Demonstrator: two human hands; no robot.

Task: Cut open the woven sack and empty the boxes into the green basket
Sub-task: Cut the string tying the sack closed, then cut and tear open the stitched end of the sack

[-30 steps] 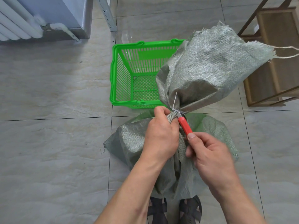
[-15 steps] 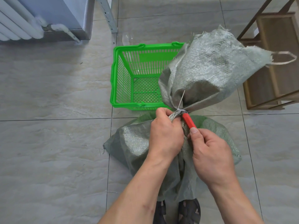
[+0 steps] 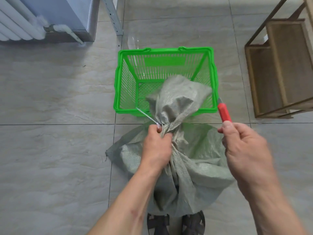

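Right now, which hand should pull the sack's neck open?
Left. The left hand already grips the sack at its neck, by the white tie; the right hand holds the red cutter off to the side.

at frame centre the left hand (image 3: 156, 146) grips the gathered neck of the grey-green woven sack (image 3: 194, 160), a white string (image 3: 147, 117) trailing from the fist, its loose top flopped over the green basket (image 3: 118, 82), while the right hand (image 3: 243, 146) holds a red cutter (image 3: 224, 113) off to the right, clear of the sack.
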